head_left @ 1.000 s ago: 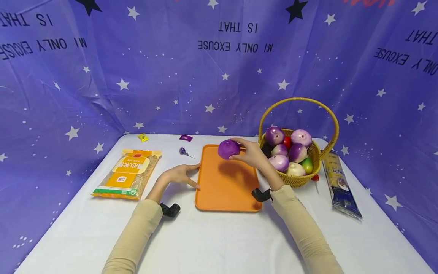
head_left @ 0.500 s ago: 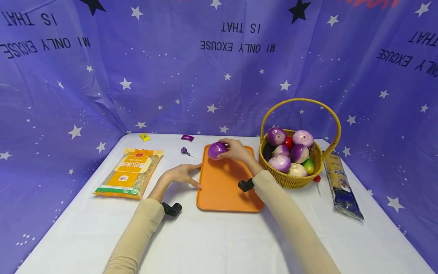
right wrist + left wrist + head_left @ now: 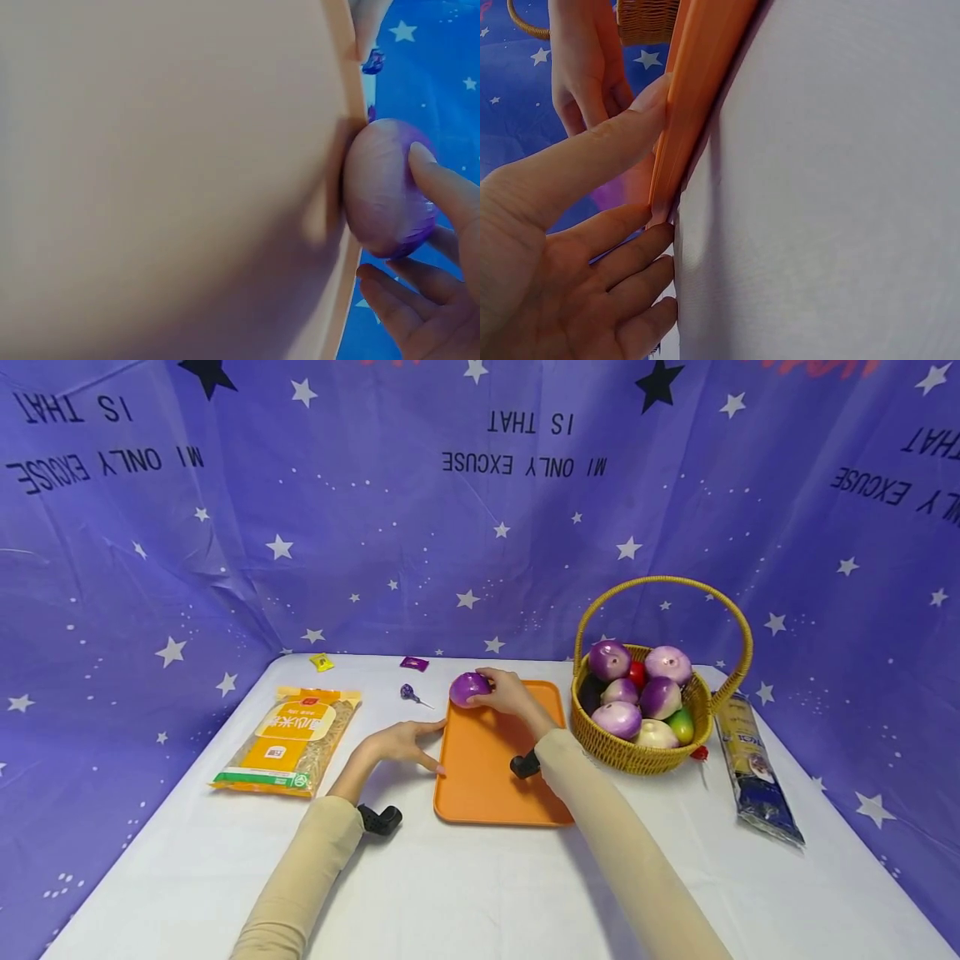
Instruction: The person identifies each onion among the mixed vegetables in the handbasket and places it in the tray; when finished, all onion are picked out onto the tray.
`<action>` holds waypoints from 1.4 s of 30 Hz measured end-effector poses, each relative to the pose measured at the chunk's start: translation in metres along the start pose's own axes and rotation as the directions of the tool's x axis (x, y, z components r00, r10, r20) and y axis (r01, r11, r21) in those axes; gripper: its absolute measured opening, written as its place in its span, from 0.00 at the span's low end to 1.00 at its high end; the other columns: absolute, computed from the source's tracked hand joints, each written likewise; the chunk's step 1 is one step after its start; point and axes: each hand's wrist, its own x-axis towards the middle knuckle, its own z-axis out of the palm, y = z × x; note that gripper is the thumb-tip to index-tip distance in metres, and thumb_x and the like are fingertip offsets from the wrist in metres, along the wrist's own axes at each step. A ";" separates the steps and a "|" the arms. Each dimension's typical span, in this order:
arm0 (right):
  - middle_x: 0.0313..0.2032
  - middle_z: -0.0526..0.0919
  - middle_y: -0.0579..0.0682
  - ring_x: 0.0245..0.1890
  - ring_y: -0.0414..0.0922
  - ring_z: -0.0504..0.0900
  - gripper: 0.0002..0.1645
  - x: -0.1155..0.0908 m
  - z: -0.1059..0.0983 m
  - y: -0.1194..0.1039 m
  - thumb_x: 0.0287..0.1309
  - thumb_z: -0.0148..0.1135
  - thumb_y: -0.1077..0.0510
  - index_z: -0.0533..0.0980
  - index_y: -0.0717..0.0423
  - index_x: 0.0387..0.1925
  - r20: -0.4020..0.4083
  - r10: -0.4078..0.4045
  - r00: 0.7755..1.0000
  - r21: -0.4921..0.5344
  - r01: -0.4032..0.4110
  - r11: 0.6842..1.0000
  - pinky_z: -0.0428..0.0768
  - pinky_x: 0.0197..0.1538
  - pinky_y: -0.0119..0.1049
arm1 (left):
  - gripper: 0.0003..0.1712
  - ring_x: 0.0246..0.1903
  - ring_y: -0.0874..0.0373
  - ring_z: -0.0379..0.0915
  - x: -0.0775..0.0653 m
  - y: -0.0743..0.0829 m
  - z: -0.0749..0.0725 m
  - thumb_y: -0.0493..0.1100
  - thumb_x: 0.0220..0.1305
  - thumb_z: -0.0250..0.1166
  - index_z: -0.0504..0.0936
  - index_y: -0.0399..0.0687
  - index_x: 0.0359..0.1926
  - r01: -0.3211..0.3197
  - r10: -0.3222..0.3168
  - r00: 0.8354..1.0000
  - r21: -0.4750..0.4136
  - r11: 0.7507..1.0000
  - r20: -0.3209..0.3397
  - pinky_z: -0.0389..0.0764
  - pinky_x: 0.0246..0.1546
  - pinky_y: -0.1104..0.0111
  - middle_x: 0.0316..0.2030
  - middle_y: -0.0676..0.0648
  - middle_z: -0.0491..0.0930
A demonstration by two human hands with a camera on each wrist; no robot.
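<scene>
A purple onion (image 3: 470,690) sits at the far left corner of an orange tray (image 3: 495,777). My right hand (image 3: 506,693) holds this onion from its right side; the right wrist view shows the thumb on the onion's (image 3: 386,191) skin and the fingers curved under it. At the tray's left edge is my left hand (image 3: 396,743), thumb and fingers spread. In the left wrist view its thumb tip touches the tray rim (image 3: 694,90), and the extended fingers (image 3: 630,255) lie against the edge farther along.
A wicker basket (image 3: 637,760) of onions and other produce stands right of the tray. A noodle packet (image 3: 288,739) lies left, a dark blue packet (image 3: 757,768) far right. Lollipops (image 3: 407,692) and wrapped candies (image 3: 414,664) lie about. A starry purple cloth (image 3: 465,543) hangs behind.
My right hand has carried the onion leftward and down, from above the tray to its far left corner. The left hand stays at the tray's left edge.
</scene>
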 end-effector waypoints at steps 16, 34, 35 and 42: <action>0.62 0.72 0.62 0.57 0.58 0.75 0.44 -0.017 -0.013 0.012 0.55 0.70 0.50 0.64 0.58 0.69 0.015 -0.057 0.998 -0.012 0.057 0.998 0.74 0.61 0.46 | 0.57 0.69 0.40 0.52 0.000 0.002 0.001 0.58 0.45 0.77 0.60 0.47 0.72 0.000 0.000 1.000 -0.014 1.000 -0.001 0.53 0.69 0.49 0.69 0.39 0.61; 0.61 0.73 0.60 0.58 0.59 0.74 0.45 -0.090 -0.055 -0.007 0.49 0.75 0.50 0.67 0.55 0.67 -0.104 -0.195 0.975 0.027 0.199 0.980 0.74 0.61 0.48 | 0.57 0.69 0.40 0.51 -0.001 0.002 0.001 0.57 0.44 0.78 0.60 0.47 0.72 -0.007 0.007 1.000 -0.020 1.000 -0.008 0.53 0.69 0.49 0.69 0.40 0.62; 0.61 0.74 0.59 0.58 0.59 0.74 0.45 -0.094 -0.058 -0.009 0.49 0.75 0.49 0.67 0.55 0.67 -0.108 -0.204 0.973 0.016 0.207 0.978 0.74 0.60 0.48 | 0.57 0.69 0.40 0.51 -0.001 0.002 0.001 0.57 0.44 0.78 0.61 0.47 0.72 -0.006 0.006 1.000 -0.020 1.000 -0.009 0.53 0.69 0.49 0.69 0.40 0.62; 0.60 0.76 0.56 0.55 0.56 0.77 0.44 -0.118 -0.089 -0.016 0.45 0.77 0.47 0.71 0.56 0.64 -0.162 -0.245 0.956 -0.102 0.230 0.968 0.75 0.59 0.50 | 0.56 0.69 0.40 0.51 -0.002 0.001 0.000 0.56 0.45 0.78 0.61 0.46 0.72 -0.009 0.009 1.000 -0.022 1.000 -0.014 0.52 0.69 0.48 0.68 0.40 0.63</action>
